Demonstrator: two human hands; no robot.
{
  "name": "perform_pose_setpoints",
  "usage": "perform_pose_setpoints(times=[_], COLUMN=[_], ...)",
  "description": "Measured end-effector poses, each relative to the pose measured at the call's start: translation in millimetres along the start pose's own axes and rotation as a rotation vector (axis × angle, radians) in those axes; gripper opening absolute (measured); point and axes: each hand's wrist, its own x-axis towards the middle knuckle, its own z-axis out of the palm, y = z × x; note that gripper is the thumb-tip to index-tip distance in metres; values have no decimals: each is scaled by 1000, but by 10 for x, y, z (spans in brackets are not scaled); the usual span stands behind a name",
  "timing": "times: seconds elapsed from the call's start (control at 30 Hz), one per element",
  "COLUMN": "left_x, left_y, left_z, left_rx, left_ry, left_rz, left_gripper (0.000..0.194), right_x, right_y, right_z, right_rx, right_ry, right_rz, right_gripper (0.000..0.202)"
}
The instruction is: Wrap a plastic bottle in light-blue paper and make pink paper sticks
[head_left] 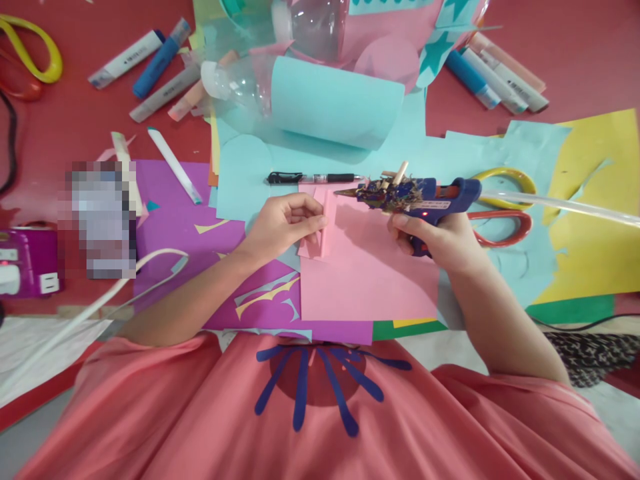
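Note:
A narrow folded strip of pink paper (327,223) is pinched upright between the thumb and fingers of my left hand (295,223). Beneath it lies a larger pink sheet (370,287). My right hand (433,237) is wrapped round the handle of a blue glue gun (443,200), whose front is crusted with brownish scraps. The gun's nozzle points left, close to the top of the strip; whether they touch is hard to tell. A clear glue stick (565,204) runs out of the gun's back. Just above the strip lies a black pen (320,178).
A bottle wrapped in light blue paper (337,100) lies behind the hands. Scissors (525,227) sit beyond my right hand. Markers (160,60) lie at upper left, a blurred phone (103,220) at left. A white cable (100,300) passes near my left forearm.

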Motion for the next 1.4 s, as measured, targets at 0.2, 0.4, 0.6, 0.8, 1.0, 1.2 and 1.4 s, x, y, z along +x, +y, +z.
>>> perform_pose_setpoints(times=[0.2, 0.4, 0.6, 0.8, 1.0, 1.2, 1.4], left_x=[3, -1, 2, 9, 18, 24, 31], left_y=[-3, -12, -14, -16, -34, -51, -28], left_z=[-2, -11, -6, -3, -13, -27, -36], left_rx=[-2, 9, -16, -20, -48, -61, -38], left_ry=[0, -3, 3, 16, 19, 53, 80], left_rz=[12, 12, 29, 40, 73, 105, 118], left_gripper=[27, 29, 27, 24, 19, 17, 25], right_x=[-2, -4, -7, -15, -19, -22, -28], right_y=[6, 15, -27, -34, -42, -19, -40], right_z=[2, 6, 24, 25, 33, 30, 43], right_rx=[-4, -15, -29, -41, -54, -62, -92], right_ry=[17, 5, -6, -21, -26, -31, -67], right_rz=[21, 22, 39, 40, 58, 84, 46], right_gripper=[41, 41, 48, 45, 46, 41, 37])
